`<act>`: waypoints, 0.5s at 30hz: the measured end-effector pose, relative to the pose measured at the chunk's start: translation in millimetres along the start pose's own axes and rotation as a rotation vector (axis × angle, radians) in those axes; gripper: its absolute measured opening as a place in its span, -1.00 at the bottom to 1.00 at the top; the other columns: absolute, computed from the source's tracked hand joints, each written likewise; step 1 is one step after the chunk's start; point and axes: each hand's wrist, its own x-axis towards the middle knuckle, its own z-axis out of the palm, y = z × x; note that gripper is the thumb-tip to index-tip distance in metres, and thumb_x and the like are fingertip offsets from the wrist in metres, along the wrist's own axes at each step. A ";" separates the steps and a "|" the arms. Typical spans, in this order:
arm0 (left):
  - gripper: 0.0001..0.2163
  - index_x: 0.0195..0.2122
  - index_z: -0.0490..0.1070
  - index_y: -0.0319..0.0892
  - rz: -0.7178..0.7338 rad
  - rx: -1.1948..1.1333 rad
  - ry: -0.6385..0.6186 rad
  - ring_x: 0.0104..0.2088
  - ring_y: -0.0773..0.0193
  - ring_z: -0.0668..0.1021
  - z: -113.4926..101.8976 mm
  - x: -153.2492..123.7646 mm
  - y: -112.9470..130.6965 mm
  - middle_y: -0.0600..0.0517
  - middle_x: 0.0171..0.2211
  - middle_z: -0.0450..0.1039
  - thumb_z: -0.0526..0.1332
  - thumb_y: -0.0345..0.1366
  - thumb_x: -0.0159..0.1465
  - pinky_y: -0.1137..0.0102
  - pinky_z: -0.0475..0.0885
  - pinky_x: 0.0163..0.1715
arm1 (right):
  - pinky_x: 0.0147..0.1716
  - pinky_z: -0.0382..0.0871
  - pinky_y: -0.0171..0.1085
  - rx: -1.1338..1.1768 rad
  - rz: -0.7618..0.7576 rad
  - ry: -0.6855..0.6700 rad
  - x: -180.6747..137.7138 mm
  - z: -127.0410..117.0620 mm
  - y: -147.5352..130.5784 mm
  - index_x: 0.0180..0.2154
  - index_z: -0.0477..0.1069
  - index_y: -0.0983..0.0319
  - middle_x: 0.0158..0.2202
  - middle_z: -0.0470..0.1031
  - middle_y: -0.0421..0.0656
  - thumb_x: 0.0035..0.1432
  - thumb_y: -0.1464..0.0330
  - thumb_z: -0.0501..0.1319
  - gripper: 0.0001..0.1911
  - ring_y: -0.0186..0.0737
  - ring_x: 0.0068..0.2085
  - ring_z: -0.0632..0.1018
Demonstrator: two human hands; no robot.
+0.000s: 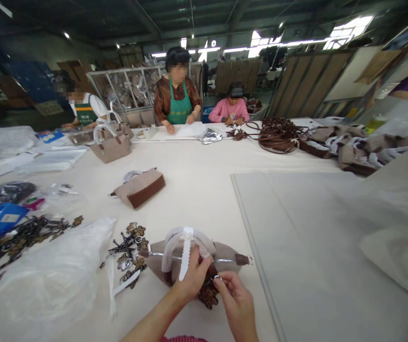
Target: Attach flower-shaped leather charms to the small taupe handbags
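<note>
left hand (193, 281): charm (208, 295) pinched against bag (227, 251) | right hand (238, 304): ring (217, 278) pinched | fitting judged unfinished | spare charms (128, 251) piled beside

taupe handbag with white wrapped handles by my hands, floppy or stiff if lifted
Probably soft: the taupe handbag slumps under the left hand. Likely light, looking unfilled. The leopard-print charm pinched by the right hand would probably dangle.

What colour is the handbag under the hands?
The small zipped fabric handbag is taupe; head view.

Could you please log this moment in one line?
left hand: grips handbag | right hand: pinches ring by charm | nearby: loose charms
</note>
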 end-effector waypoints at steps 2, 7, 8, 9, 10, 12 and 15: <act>-0.76 -0.17 0.37 -0.18 -0.028 -0.027 0.045 -0.08 0.10 0.48 5.7 -1.5 -6.4 -0.06 -0.17 0.48 0.10 -0.18 0.22 0.23 0.30 0.07 | -0.40 0.42 -0.29 -0.026 -0.015 0.018 -1.1 -3.0 6.7 -0.31 0.48 0.24 -0.44 0.57 -0.14 0.06 0.02 0.28 -0.61 -0.16 -0.39 0.54; -0.64 -0.07 0.36 -0.20 -0.040 -0.095 0.102 0.05 0.02 0.45 14.5 -3.2 -13.8 -0.13 -0.05 0.47 0.11 -0.12 0.18 0.17 0.23 0.18 | -0.42 0.43 -0.30 0.178 0.005 0.181 2.6 6.1 20.4 -0.38 0.46 0.23 -0.47 0.56 -0.17 -0.04 -0.02 0.36 -0.57 -0.21 -0.42 0.51; -0.65 -0.10 0.37 -0.19 -0.038 -0.086 0.106 0.05 0.01 0.45 15.0 -3.1 -14.2 -0.13 -0.08 0.48 0.11 -0.10 0.17 0.17 0.23 0.18 | -0.45 0.41 -0.30 0.218 0.028 0.207 4.4 9.3 21.7 -0.40 0.45 0.22 -0.49 0.55 -0.18 -0.08 -0.03 0.37 -0.55 -0.22 -0.45 0.50; -0.66 -0.12 0.38 -0.19 -0.041 -0.076 0.113 0.05 0.00 0.45 15.2 -2.9 -14.6 -0.13 -0.11 0.49 0.11 -0.09 0.17 0.16 0.23 0.18 | -0.48 0.40 -0.31 0.245 0.047 0.224 6.2 12.0 22.6 -0.42 0.45 0.22 -0.52 0.54 -0.19 -0.11 -0.05 0.39 -0.53 -0.23 -0.47 0.49; -0.66 -0.14 0.39 -0.19 -0.047 -0.066 0.120 0.04 -0.01 0.45 15.3 -2.8 -15.1 -0.13 -0.13 0.49 0.10 -0.08 0.17 0.15 0.24 0.17 | -0.50 0.39 -0.31 0.259 0.052 0.239 8.0 14.1 23.1 -0.43 0.44 0.22 -0.54 0.52 -0.20 -0.13 -0.06 0.39 -0.52 -0.24 -0.49 0.48; -0.66 -0.16 0.39 -0.19 -0.066 -0.054 0.137 0.03 -0.03 0.46 15.5 -2.4 -17.5 -0.14 -0.14 0.49 0.10 -0.08 0.16 0.14 0.25 0.16 | -0.49 0.42 -0.29 0.236 0.013 0.266 11.5 15.4 23.3 -0.45 0.43 0.21 -0.55 0.51 -0.21 -0.13 -0.09 0.37 -0.51 -0.23 -0.49 0.48; -0.66 -0.15 0.39 -0.21 -0.098 -0.034 0.140 0.04 -0.04 0.44 16.1 -1.6 -25.1 -0.17 -0.08 0.48 0.10 -0.08 0.17 0.13 0.24 0.17 | -0.37 0.44 -0.26 0.016 -0.121 0.258 15.9 9.4 21.7 -0.47 0.43 0.18 -0.51 0.53 -0.17 -0.06 -0.13 0.29 -0.50 -0.17 -0.43 0.53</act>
